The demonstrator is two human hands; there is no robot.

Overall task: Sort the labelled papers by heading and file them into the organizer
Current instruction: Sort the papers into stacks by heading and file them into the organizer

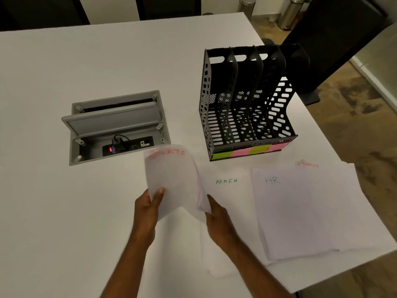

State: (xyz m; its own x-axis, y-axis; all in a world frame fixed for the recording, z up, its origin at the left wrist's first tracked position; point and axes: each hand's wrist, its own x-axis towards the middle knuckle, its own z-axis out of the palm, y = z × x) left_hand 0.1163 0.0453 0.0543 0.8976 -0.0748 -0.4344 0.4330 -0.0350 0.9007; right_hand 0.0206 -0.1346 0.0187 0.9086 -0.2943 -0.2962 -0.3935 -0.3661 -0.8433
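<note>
My left hand (149,208) and my right hand (217,216) both grip a small stack of white papers (171,177) with a blurred red heading, held above the table and bent between them. On the table to the right lie an ADMIN pile (227,190), an HR pile (290,207) and, partly under it, a FINANCE pile (335,175). The black slotted organizer (247,100) stands behind them with empty compartments. Green, pink and yellow sticky labels (249,151) run along its front edge.
An open grey cable box (116,125) with a power strip is sunk into the white table (64,201) at the left. The table's right edge (335,134) runs close past the organizer and piles. Two metal bins (290,11) stand on the floor beyond.
</note>
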